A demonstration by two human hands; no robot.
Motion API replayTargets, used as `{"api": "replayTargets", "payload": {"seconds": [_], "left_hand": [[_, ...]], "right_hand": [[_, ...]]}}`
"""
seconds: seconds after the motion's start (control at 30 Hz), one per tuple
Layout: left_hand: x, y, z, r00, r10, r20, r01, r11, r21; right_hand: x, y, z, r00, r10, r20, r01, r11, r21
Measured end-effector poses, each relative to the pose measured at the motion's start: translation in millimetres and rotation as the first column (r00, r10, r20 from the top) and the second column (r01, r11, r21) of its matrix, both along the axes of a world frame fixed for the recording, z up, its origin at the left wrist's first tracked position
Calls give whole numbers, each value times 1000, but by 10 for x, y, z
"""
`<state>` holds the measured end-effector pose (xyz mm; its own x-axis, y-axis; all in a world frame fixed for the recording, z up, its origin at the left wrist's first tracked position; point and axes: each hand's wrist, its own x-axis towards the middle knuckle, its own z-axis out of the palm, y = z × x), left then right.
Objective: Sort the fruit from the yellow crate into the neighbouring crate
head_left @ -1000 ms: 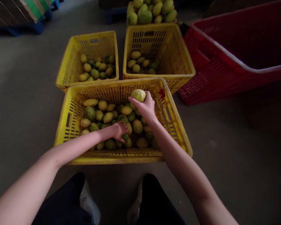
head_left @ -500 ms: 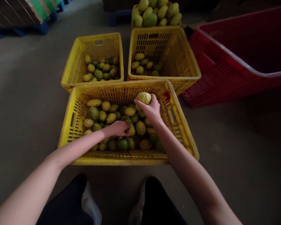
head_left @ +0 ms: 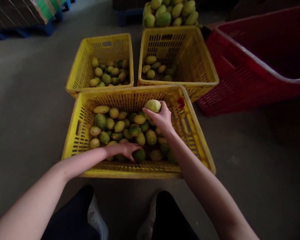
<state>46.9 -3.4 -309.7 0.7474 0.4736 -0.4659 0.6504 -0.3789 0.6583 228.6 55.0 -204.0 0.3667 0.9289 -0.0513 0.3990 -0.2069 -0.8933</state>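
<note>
A yellow crate [head_left: 137,174] stands in front of my feet, holding many yellow and green lemons [head_left: 119,126]. Up near its far wall, my right hand [head_left: 162,116] grips a large yellowish lemon [head_left: 153,106], thumb on the near left side and fingers behind. Low in the crate by the near wall is my left hand [head_left: 130,150], its fingers and thumb curved about a dark green lemon [head_left: 139,155]. Part of that hand's grip is hidden from above.
Behind are two more yellow crates, the left crate [head_left: 75,71] and right crate [head_left: 197,60], each with some lemons inside. A heaped pile of lemons [head_left: 176,11] sits beyond. A big red crate [head_left: 215,63] stands at right; blue pallets [head_left: 48,29] lie far left.
My left hand has moved toward the near wall, from the middle lemons to the dark green one. My right hand keeps its lemon in almost the same place.
</note>
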Motion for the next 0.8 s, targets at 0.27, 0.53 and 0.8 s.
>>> {"api": "replayTargets", "payload": {"seconds": [0.27,0.53,0.8], "left_hand": [[-213,435,488,966,167,196,-143,981,-130],[-706,784,1013,478,758,443,-543,652,-530],[-757,815,1155,449,554,701,-735,675,-64]], "right_hand": [[45,-6,-82,988,69,135,-75,996,39],[-59,39,-47,960,160,231,-207,958,199],[-480,79,157,916,308,255,-396,795,460]]}}
